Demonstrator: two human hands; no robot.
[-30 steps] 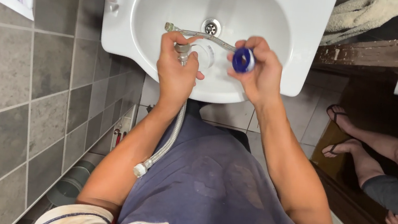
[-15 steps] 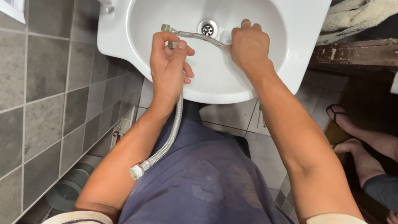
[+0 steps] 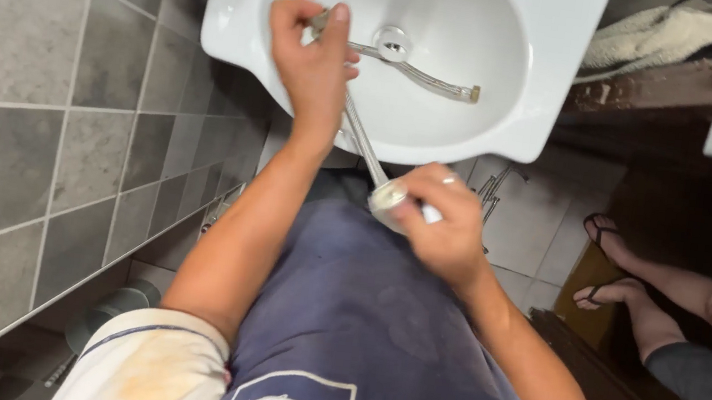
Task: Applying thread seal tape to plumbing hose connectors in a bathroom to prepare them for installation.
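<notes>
In the upper middle of the frame, the left hand (image 3: 315,55) has its grip closed around the top end of a braided metal hose (image 3: 361,142), over the white sink (image 3: 562,71). Lower, at the centre, the right hand (image 3: 443,224) holds the hose's bottom end tightly.

white sink (image 3: 560,89), silver braided hose (image 3: 363,142), grey tiled wall (image 3: 34,97)

Grey tiled wall (image 3: 28,142) fills frame left; dark wooden shelf (image 3: 688,78) upper right; pale floor tiles (image 3: 534,222) centre right.
</notes>
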